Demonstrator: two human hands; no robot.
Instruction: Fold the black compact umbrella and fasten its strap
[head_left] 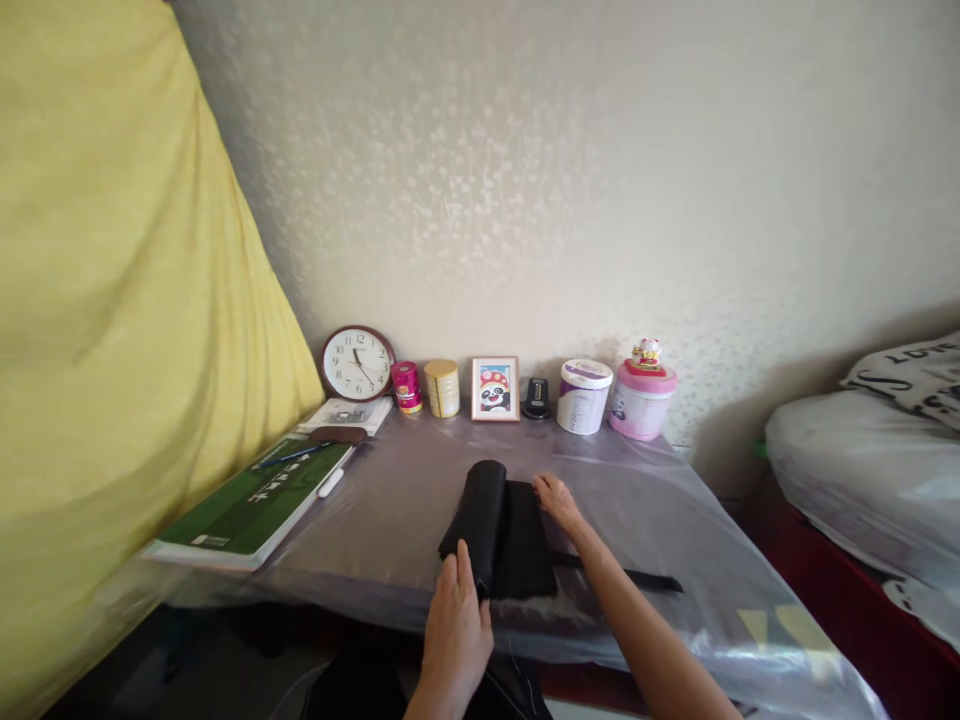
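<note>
A black roll-up pouch lies near the front edge of the table, partly rolled, with its right part spread flat. Its narrow black strap stretches out to the right, passing beneath my right forearm. At the near end of the rolled part, my left hand grips the pouch, fingers along its left side and thumb at the bottom. My right hand has its fingers closed at the far right corner of the flat part. What lies inside the roll is hidden.
On the left are a green book, a pen, a brown case and a white stick-shaped item. A clock, two small cans, a panda picture frame and two tubs line the wall. Plastic sheeting covers the table.
</note>
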